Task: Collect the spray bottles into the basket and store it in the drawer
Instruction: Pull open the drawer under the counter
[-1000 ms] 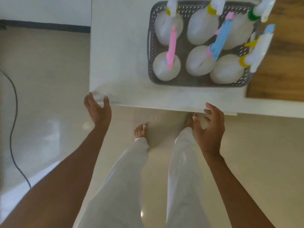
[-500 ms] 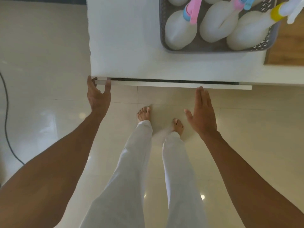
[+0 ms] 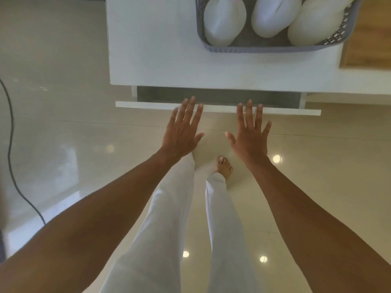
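A grey woven basket (image 3: 249,48) sits on the white cabinet top (image 3: 152,45), cut off by the upper edge. White spray bottles (image 3: 224,20) stand inside it; only their bodies show. Below the top, a white drawer (image 3: 148,105) is pulled out a little, showing a grey gap (image 3: 222,96). My left hand (image 3: 182,130) and my right hand (image 3: 250,132) are flat with fingers spread, fingertips over the drawer front's top edge. Neither hand holds anything.
A wooden surface (image 3: 368,39) adjoins the cabinet top on the right. Glossy cream floor tiles (image 3: 63,134) spread below. A black cable (image 3: 10,144) runs along the left edge. My white-trousered legs and a bare foot (image 3: 224,168) stand under the hands.
The drawer has come out from a thin slit to a visible gap. My left hand moved from the drawer's left corner toward the middle; my right hand rose to the drawer front.
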{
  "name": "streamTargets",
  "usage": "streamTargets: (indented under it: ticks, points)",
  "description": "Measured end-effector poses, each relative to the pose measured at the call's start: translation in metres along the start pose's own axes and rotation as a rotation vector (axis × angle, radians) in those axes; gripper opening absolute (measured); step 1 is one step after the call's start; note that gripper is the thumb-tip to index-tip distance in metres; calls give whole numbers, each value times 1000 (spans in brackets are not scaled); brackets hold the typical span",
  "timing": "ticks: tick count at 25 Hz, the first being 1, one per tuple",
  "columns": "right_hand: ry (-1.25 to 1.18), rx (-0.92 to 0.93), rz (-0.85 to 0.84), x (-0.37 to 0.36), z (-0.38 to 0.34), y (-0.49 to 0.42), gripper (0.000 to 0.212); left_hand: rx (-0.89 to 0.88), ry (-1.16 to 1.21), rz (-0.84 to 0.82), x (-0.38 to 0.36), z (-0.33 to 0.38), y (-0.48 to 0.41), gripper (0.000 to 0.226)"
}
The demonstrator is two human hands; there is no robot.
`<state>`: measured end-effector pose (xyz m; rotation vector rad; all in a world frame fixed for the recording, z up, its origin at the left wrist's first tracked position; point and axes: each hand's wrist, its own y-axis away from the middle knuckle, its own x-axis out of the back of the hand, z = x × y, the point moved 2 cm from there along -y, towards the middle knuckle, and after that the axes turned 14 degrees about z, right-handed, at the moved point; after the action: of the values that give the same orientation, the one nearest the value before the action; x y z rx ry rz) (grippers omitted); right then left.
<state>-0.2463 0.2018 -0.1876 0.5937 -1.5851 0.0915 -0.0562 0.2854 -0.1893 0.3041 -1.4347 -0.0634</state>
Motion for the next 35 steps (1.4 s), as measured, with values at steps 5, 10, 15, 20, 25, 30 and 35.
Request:
streamTargets:
  ticks: [5, 10, 15, 20, 25, 30, 35]
  points:
    - [7, 18, -49, -4, 5, 19, 95, 47, 48, -82, -3, 13, 16, 83]
    - [-12, 26, -83, -8, 8, 48, 97, 77, 111, -132, -6, 24, 41, 84]
    - [-37, 32, -133, -17, 10, 82, 101, 111, 163, -171, -11, 35, 70, 88]
    - [-38, 36, -159, -30, 11, 118, 103, 110, 198, -264, -14, 47, 102, 91]
    - [-17, 7, -198, -43, 9, 155, 108, 95, 194, -330, -20, 55, 135, 92]
    - [-2, -4, -243, -48, 8, 189, 104, 132, 274, -406, -25, 66, 166, 99]
    - [17, -20, -280, -50, 7, 222, 103, 108, 272, -489, -30, 69, 193, 98]
